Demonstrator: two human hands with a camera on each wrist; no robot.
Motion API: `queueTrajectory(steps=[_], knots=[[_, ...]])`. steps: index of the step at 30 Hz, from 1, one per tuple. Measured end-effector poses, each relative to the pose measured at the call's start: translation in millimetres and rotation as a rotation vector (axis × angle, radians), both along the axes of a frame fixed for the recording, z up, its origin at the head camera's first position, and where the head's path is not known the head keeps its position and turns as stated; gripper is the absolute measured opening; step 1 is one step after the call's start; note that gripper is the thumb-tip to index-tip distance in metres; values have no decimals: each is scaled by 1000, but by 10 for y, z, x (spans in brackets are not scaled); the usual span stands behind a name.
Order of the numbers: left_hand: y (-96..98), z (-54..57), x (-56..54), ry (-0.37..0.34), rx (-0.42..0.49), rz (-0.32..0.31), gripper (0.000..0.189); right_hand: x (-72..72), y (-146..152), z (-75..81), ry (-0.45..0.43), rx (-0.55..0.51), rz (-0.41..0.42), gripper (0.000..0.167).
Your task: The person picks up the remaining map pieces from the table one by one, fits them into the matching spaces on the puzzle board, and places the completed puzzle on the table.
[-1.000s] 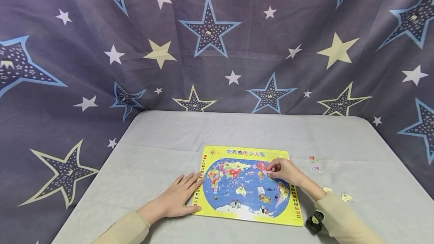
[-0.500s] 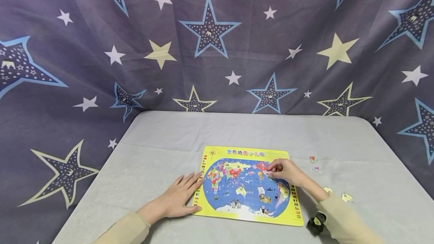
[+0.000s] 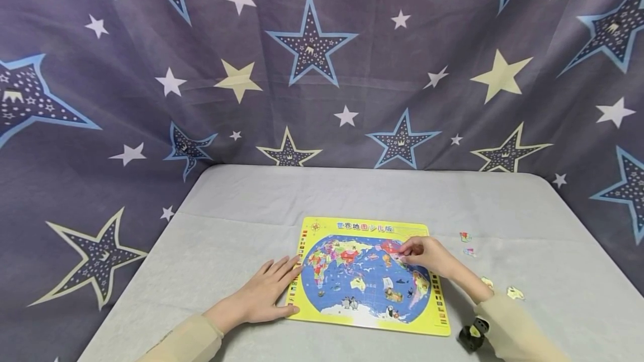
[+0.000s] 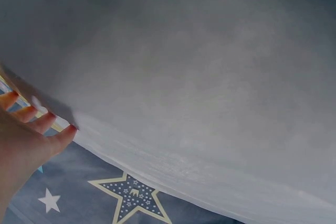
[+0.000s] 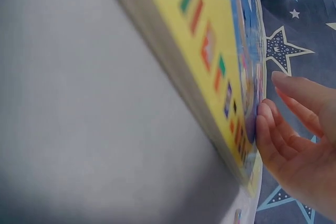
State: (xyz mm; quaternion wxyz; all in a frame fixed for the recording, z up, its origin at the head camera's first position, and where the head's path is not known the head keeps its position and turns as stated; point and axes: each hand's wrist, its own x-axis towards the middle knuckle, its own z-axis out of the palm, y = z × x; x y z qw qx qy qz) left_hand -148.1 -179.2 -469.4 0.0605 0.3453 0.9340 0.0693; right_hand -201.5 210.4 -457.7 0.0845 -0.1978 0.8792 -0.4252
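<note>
A yellow-framed world map puzzle board (image 3: 309,310) lies flat on the table in the head view. Along its left edge rests my left hand (image 3: 266,292), palm down with fingers spread. My right hand (image 3: 427,256) is over the map's upper right, its thumb and fingertips pinching a small pinkish-white puzzle piece (image 3: 398,257) beside the red area. The fingers cover most of that piece. In the right wrist view, the curled right fingers (image 5: 264,111) are close against the board. The left wrist view shows the left fingertips (image 4: 67,132) at the board's side.
Loose puzzle pieces lie right of the board: a red one (image 3: 465,237), a small pink and blue one (image 3: 469,251), and pale ones (image 3: 515,293) nearer the right sleeve. A black wrist device (image 3: 472,337) shows by that sleeve. A star-patterned curtain (image 3: 322,105) hangs behind the grey-covered table (image 3: 251,194).
My right hand has shifted very slightly to the right over the same spot, and the black device at its wrist has moved a little. My left hand has stayed in place.
</note>
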Motion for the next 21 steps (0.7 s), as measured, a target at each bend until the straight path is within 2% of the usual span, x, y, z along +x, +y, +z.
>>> queueTrajectory(steps=[12,21], knots=[[-7,-17,-1,1,-7,4,80,35,108,39,-25,27,-50,14],[2,-7,-2,-6,-11,10,80,70,237,40,0,22,-61,15]])
